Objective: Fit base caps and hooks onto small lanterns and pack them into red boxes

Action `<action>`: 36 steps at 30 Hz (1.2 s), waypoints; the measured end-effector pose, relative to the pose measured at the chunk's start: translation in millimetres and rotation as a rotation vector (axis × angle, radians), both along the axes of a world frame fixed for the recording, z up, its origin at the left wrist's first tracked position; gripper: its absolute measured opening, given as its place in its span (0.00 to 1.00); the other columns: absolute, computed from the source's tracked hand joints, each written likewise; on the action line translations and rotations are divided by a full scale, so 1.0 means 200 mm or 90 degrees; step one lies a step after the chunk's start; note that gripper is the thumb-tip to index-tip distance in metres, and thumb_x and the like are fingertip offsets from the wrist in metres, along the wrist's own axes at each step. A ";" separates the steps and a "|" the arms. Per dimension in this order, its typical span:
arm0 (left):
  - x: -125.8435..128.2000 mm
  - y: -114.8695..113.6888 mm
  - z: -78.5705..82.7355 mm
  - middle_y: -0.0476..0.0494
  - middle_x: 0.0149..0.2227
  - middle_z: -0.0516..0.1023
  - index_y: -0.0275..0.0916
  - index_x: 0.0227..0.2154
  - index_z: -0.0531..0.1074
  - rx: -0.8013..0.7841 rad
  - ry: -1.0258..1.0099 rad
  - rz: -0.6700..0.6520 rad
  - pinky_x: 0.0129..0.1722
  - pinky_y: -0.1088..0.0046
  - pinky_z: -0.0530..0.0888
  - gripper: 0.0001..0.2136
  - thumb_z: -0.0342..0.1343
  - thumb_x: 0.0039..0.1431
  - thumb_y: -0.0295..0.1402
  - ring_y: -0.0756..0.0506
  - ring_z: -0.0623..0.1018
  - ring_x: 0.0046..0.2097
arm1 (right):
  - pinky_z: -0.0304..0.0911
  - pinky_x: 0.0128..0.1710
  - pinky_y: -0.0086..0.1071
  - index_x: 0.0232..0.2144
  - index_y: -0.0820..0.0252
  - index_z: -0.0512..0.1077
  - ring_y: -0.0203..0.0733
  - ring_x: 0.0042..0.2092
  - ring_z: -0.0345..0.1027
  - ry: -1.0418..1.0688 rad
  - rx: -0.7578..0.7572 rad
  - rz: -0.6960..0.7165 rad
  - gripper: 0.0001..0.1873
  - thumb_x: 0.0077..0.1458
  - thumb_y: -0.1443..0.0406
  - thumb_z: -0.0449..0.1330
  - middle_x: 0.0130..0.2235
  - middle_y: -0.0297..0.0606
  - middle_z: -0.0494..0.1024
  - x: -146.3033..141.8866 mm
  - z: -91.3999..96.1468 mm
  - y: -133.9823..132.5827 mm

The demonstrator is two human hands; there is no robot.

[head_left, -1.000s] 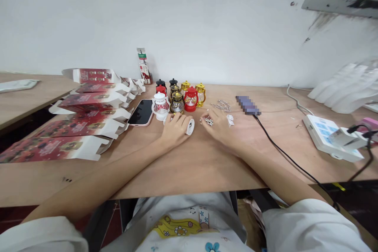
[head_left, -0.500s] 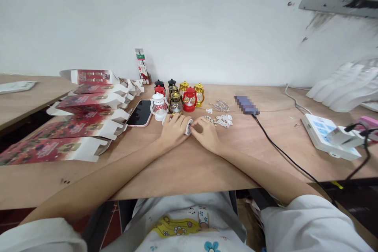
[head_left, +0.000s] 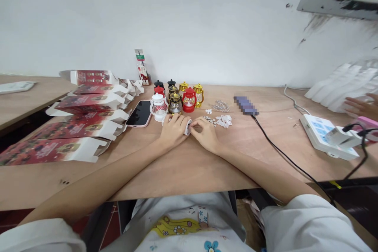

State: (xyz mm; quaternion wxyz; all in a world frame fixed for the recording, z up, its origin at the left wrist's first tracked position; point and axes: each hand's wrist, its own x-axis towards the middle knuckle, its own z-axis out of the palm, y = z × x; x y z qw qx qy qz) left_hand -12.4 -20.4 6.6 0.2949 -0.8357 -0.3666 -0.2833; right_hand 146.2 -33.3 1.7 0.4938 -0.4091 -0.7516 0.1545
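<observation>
My left hand (head_left: 175, 130) is wrapped over a white lantern (head_left: 188, 127) lying on its side, its round base turned to the right. Most of its body is hidden under my fingers. At that base my right hand (head_left: 206, 134) has thumb and forefinger pinched together; whatever is between them is too small to make out. Just beyond my hands stand several small lanterns: a white one (head_left: 159, 108), a red one (head_left: 189, 100), a bronze one (head_left: 175, 104), a gold one (head_left: 199, 96) and others. Small round pieces (head_left: 210, 119) and flat white parts (head_left: 224, 121) lie beyond my right hand.
Red printed boxes (head_left: 79, 124) lie in a row at the left, beside a phone (head_left: 139, 113). Thin metal pieces (head_left: 220, 106) lie behind the white parts. A blurred-out device (head_left: 245, 104) trails a black cable. Rightward are a power strip (head_left: 327, 136) and another person's hand (head_left: 363, 106).
Another person's hand has come into view at the right edge, by the white stack. My fingers at the lantern's base have barely shifted, and my left hand keeps its hold.
</observation>
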 end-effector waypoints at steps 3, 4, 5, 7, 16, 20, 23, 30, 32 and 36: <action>0.00 0.00 0.00 0.39 0.36 0.79 0.35 0.41 0.71 0.002 0.002 -0.002 0.38 0.61 0.60 0.11 0.50 0.59 0.34 0.39 0.72 0.40 | 0.67 0.40 0.35 0.26 0.57 0.70 0.39 0.36 0.69 -0.001 0.000 -0.002 0.04 0.50 0.70 0.58 0.32 0.35 0.73 0.00 0.00 0.00; 0.00 0.00 0.00 0.39 0.36 0.79 0.35 0.41 0.71 0.001 0.003 -0.001 0.38 0.61 0.60 0.11 0.50 0.59 0.34 0.39 0.72 0.40 | 0.68 0.40 0.35 0.26 0.57 0.70 0.39 0.36 0.69 0.000 -0.004 -0.005 0.03 0.49 0.70 0.58 0.32 0.35 0.73 0.00 0.00 0.00; 0.00 0.00 0.00 0.39 0.36 0.78 0.35 0.41 0.71 -0.001 0.004 0.001 0.38 0.61 0.60 0.11 0.49 0.59 0.33 0.39 0.72 0.40 | 0.68 0.39 0.35 0.26 0.57 0.69 0.39 0.35 0.69 0.001 -0.008 -0.010 0.03 0.49 0.69 0.58 0.32 0.35 0.72 0.00 -0.01 0.00; 0.00 0.00 0.00 0.39 0.36 0.78 0.36 0.41 0.71 -0.004 0.007 0.003 0.37 0.61 0.60 0.11 0.49 0.59 0.33 0.40 0.72 0.40 | 0.68 0.39 0.35 0.26 0.57 0.69 0.39 0.35 0.69 0.002 -0.013 -0.020 0.02 0.48 0.69 0.58 0.31 0.34 0.72 -0.01 -0.01 0.01; 0.00 0.00 0.00 0.39 0.36 0.78 0.36 0.41 0.71 -0.008 0.006 -0.005 0.36 0.61 0.60 0.11 0.51 0.58 0.34 0.39 0.72 0.40 | 0.66 0.37 0.34 0.24 0.56 0.66 0.39 0.33 0.67 -0.005 -0.002 -0.054 0.04 0.45 0.70 0.58 0.30 0.33 0.69 -0.03 -0.02 0.01; 0.00 0.00 0.00 0.39 0.35 0.78 0.35 0.41 0.71 0.007 0.002 -0.007 0.36 0.61 0.61 0.11 0.52 0.57 0.34 0.39 0.72 0.39 | 0.66 0.36 0.34 0.24 0.56 0.66 0.39 0.33 0.67 -0.007 -0.001 -0.056 0.04 0.45 0.70 0.58 0.30 0.33 0.69 -0.03 -0.01 0.01; 0.00 0.00 0.00 0.40 0.35 0.78 0.35 0.41 0.71 0.012 0.003 -0.007 0.36 0.61 0.61 0.11 0.52 0.57 0.33 0.39 0.72 0.39 | 0.66 0.36 0.33 0.24 0.56 0.66 0.38 0.33 0.67 -0.008 0.001 -0.056 0.04 0.45 0.70 0.58 0.30 0.33 0.69 -0.03 -0.01 0.00; 0.00 0.00 0.00 0.40 0.35 0.78 0.35 0.40 0.71 0.026 0.004 -0.007 0.36 0.62 0.60 0.10 0.52 0.57 0.33 0.40 0.72 0.39 | 0.67 0.37 0.33 0.25 0.57 0.67 0.37 0.33 0.68 -0.017 -0.009 -0.036 0.04 0.46 0.70 0.59 0.31 0.33 0.70 -0.02 0.00 0.00; 0.00 0.00 0.00 0.41 0.35 0.78 0.35 0.40 0.71 0.026 0.002 -0.007 0.36 0.62 0.60 0.10 0.52 0.57 0.33 0.40 0.72 0.39 | 0.68 0.37 0.33 0.26 0.57 0.67 0.37 0.33 0.68 -0.006 -0.022 -0.017 0.03 0.47 0.69 0.59 0.31 0.34 0.70 -0.01 -0.01 0.00; 0.00 0.00 0.00 0.41 0.36 0.78 0.35 0.40 0.71 0.016 0.006 0.002 0.37 0.62 0.60 0.11 0.52 0.57 0.34 0.40 0.72 0.39 | 0.69 0.37 0.33 0.26 0.57 0.68 0.37 0.34 0.68 0.015 -0.037 0.011 0.03 0.50 0.70 0.58 0.31 0.34 0.70 0.00 -0.01 0.00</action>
